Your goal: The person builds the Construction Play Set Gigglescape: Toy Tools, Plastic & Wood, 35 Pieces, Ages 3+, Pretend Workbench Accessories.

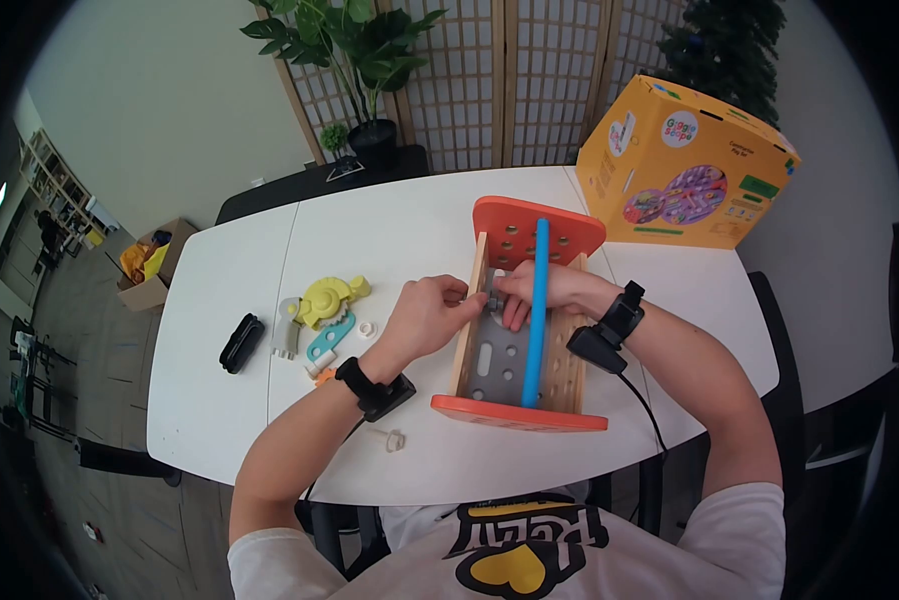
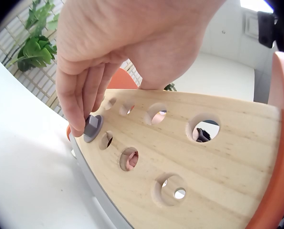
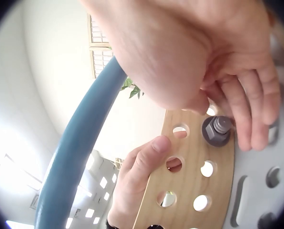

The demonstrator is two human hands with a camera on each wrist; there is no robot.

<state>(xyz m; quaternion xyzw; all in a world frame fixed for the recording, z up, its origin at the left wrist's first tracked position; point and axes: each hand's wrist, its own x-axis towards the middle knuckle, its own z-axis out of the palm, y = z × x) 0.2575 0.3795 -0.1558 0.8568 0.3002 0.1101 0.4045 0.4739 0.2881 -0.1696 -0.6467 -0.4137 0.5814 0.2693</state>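
Observation:
A toy workbench with orange end boards point(image 1: 519, 413), wooden side panels and a grey slotted base point(image 1: 489, 360) lies on the table. My left hand point(image 1: 424, 315) straddles the left wooden side panel point(image 2: 180, 138), thumb over its inner face. Outside, its fingertips touch the grey hex head of a bolt point(image 2: 92, 127). Through the panel's inner face pokes the bolt's threaded end point(image 3: 222, 125), with a grey flanged nut point(image 3: 213, 134) around it. My right hand point(image 1: 549, 288) reaches inside the workbench, under the blue bar point(image 1: 537, 320), its fingers extended right beside the nut.
Left on the table lie a yellow-green toy saw point(image 1: 327, 300), a teal strip point(image 1: 331, 337), small loose parts and a black case point(image 1: 241, 343). A clear-looking piece point(image 1: 395, 440) is near the front edge. A large yellow box point(image 1: 684, 170) stands at the back right.

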